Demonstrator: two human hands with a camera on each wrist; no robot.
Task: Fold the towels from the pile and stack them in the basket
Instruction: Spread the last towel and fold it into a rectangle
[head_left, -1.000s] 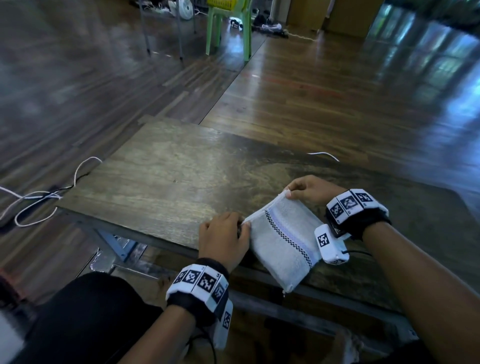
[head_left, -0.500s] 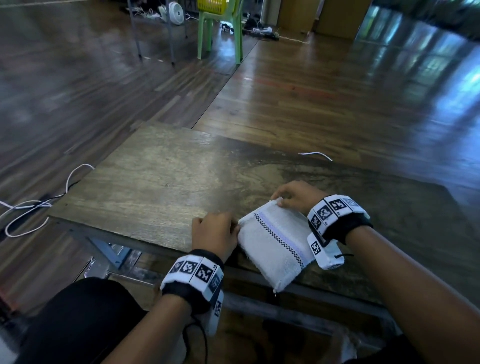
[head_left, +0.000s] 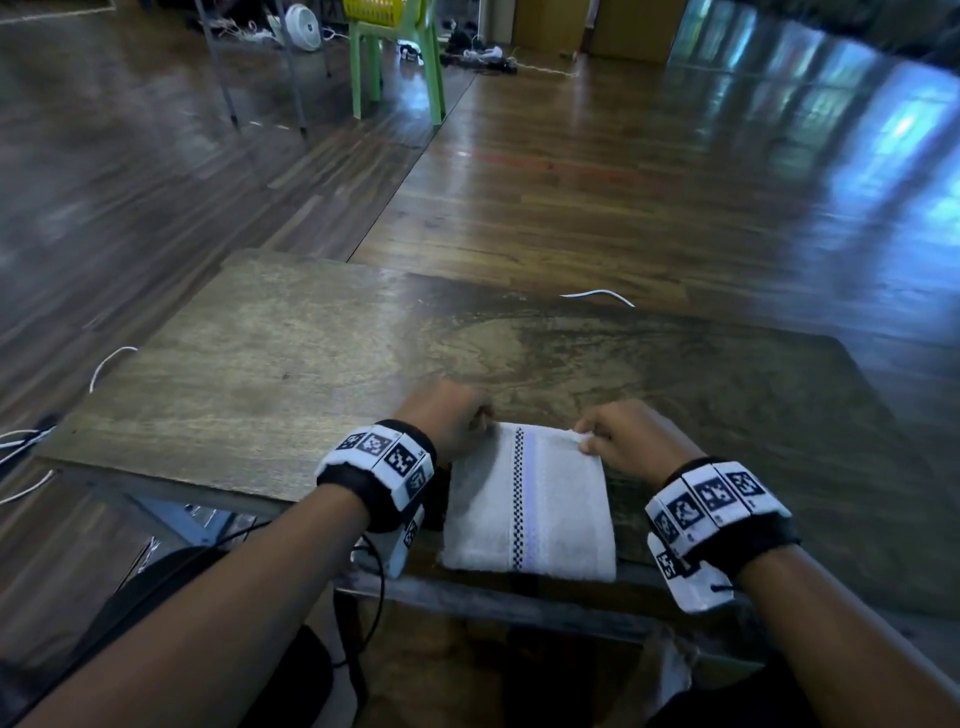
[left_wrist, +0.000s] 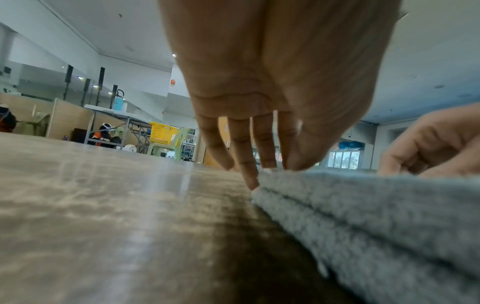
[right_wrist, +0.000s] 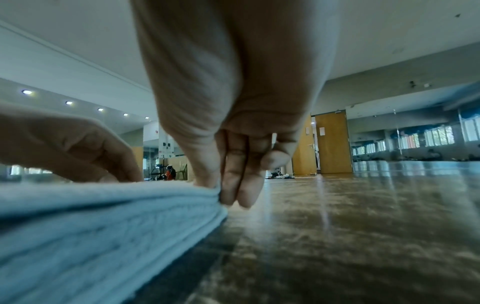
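One folded white towel (head_left: 530, 506) lies flat at the near edge of a dark wooden table (head_left: 291, 364), its near end reaching the table's front edge. A second ago it sat skewed, one corner hanging past that edge and pointing toward the person; now it lies square, with its checked stripe running straight away from the viewer. Both hands have shifted from its side corners to its two far corners.

Two hands hold the towel. The left hand (head_left: 449, 423) pinches the far left corner: the left wrist view shows the thumb pressed on top of the stacked layers, with the fingertips (left_wrist: 250, 181) pointing down against the corner's edge. The right hand (head_left: 626, 439) pinches the far right corner in the same way, thumb on top and fingers (right_wrist: 235, 185) curled down beside the fold, gripping the layers together. Several layers of cloth show along the towel's side.

Each wrist wears one black band with white marker squares.

Beyond the gripped corners the tabletop stretches away, with one white cable (head_left: 597, 296) showing at its far edge. Far past that, on the glossy wooden floor, stands one green plastic chair (head_left: 397, 67) carrying one yellow basket (head_left: 371, 9).
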